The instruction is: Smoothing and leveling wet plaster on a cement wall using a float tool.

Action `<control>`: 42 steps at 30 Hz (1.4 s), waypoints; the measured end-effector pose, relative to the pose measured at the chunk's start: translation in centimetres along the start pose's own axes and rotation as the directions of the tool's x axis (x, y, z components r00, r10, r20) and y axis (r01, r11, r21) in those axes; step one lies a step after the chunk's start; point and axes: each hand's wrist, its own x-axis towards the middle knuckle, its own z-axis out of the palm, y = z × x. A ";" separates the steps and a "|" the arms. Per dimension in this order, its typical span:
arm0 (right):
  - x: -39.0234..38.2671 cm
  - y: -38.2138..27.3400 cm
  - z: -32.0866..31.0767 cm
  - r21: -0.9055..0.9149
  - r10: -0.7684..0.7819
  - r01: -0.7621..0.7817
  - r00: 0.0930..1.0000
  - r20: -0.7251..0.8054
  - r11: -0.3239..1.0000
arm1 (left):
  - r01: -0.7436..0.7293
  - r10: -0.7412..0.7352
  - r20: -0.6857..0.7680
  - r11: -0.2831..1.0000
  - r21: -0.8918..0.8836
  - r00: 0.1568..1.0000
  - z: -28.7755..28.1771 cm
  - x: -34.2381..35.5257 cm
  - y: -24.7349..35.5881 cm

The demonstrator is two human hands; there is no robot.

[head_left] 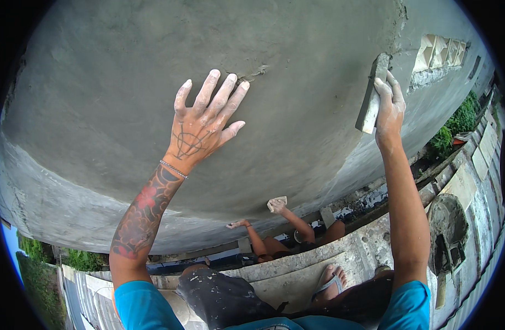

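Observation:
My left hand [205, 118] reaches up to a wall of smooth, damp-looking grey plaster [296, 126], its fingers spread and its fingertips white with dust. Just past the fingertips, a small rough mark [255, 73] breaks the surface. Farther right, the fingers of my right hand [391, 107] are wrapped round a long rectangular plastering block [372, 99], grey with a paler lower end. One long side of the block lies toward the plaster; whether it presses there I cannot tell.
Below, another person's hand [277, 205] holds a pale block by the wall; their other hand [239, 224] is near it. A mortar-smeared pan [449, 220] with a trowel [449, 254] lies at right. Vent blocks [439, 53] sit upper right. My sandalled foot [330, 283] rests on a ledge.

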 end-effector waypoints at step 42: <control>0.4 4.6 -44.0 -0.923 0.815 0.050 0.489 -0.311 -0.382 | 0.027 -0.032 -0.087 0.998 -0.052 0.996 -3.6 -5.6 -1.3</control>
